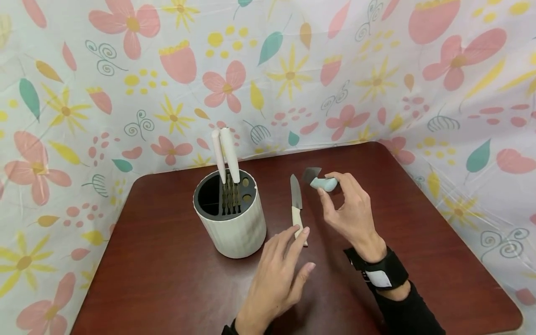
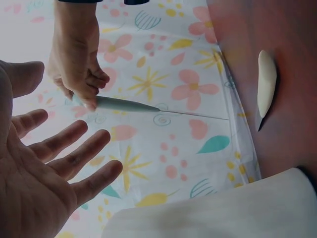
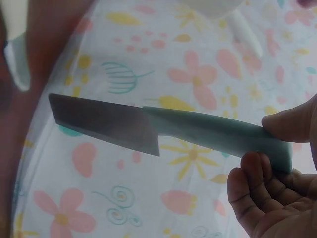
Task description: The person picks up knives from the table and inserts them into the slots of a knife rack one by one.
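My right hand (image 1: 349,209) pinches the butt of a pale blue-green knife handle (image 3: 213,131) between thumb and fingers. That knife's broad, slant-tipped blade (image 3: 104,124) points away from the hand, above the table. Fingers spread, my left hand (image 1: 276,274) hangs palm down with nothing in its grasp. Its fingertips overlap the cream handle of a second knife (image 1: 297,195) in the head view; the left wrist view shows this knife (image 2: 266,84) lying apart from them. Left of that knife stands a white ribbed knife holder (image 1: 238,237), with two white-handled utensils (image 1: 229,153) upright in its slots.
The dark red-brown table (image 1: 155,260) has rounded corners. A flower-print sheet (image 1: 268,83) hangs behind it and along its sides. The holder's dark top has an open compartment (image 1: 208,197), a slotted part and round holes.
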Demonstrator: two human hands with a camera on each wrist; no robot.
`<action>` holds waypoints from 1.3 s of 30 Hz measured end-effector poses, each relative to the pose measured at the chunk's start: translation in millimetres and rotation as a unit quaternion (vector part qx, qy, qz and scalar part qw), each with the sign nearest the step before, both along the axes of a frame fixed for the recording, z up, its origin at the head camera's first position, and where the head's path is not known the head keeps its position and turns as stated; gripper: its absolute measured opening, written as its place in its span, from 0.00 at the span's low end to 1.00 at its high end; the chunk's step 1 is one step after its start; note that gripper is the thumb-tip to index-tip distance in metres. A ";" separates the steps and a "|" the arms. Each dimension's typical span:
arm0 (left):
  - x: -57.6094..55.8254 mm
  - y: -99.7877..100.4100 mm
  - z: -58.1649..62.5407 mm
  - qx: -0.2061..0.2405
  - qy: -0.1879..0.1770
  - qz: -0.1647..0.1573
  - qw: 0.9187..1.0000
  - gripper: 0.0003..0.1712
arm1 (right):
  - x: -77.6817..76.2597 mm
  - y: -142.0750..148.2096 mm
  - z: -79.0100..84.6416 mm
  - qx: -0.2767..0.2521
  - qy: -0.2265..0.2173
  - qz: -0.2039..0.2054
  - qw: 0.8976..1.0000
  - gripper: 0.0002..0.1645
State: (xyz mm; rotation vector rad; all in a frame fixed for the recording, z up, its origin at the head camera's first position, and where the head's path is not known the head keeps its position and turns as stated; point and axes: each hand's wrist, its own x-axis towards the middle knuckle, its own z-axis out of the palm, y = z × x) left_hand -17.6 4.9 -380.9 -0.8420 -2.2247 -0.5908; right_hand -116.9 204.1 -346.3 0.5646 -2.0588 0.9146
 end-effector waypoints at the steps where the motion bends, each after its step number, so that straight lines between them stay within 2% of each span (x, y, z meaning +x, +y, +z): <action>1: -1.1 -0.1 1.3 0.000 -0.001 0.000 1.000 0.30 | 1.0 -0.2 1.7 0.000 0.002 0.002 1.000 0.22; 12: -15.1 -0.1 17.3 0.016 0.027 -0.012 0.999 0.30 | 14.4 -3.0 20.6 0.007 0.033 0.030 0.999 0.22; 17: -19.9 0.3 24.5 0.015 0.028 -0.012 0.999 0.30 | 20.0 -3.3 27.7 0.007 0.041 0.039 0.998 0.22; 33: -22.3 7.8 37.8 0.006 0.053 -0.018 0.998 0.32 | 39.3 -9.2 40.5 0.028 0.077 0.079 0.994 0.22; 39: -23.8 7.4 44.2 0.003 0.052 -0.023 0.998 0.34 | 44.6 -13.5 43.4 0.026 0.078 0.096 0.992 0.20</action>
